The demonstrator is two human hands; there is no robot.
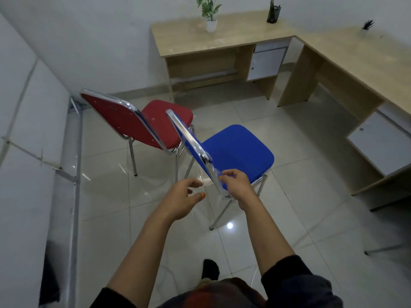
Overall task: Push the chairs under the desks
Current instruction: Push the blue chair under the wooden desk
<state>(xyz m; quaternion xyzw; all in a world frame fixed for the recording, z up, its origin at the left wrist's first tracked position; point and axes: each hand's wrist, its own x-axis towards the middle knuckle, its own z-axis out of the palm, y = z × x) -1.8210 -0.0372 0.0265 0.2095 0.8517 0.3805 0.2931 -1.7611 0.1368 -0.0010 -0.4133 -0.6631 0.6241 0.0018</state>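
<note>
Tiled floor [278, 196] w/ white walls; two desks are forming an L in the far right corner: far desk [222, 38] w/ plant [210, 14], right desk [355, 63]. Both chairs are standing mid-floor, well apart from the desks. Red chair [142, 123] is sitting nearer the left wall, blue chair [226, 152] just beside it. Right hand [235, 185] is curling its fingers round the blue backrest's chrome rim; left hand [182, 196] is hanging just beside, fingers loosely spread, gripping nothing. Step: prob starting on blue. Next: left hand on the rim, then push twd a desk opening.
</note>
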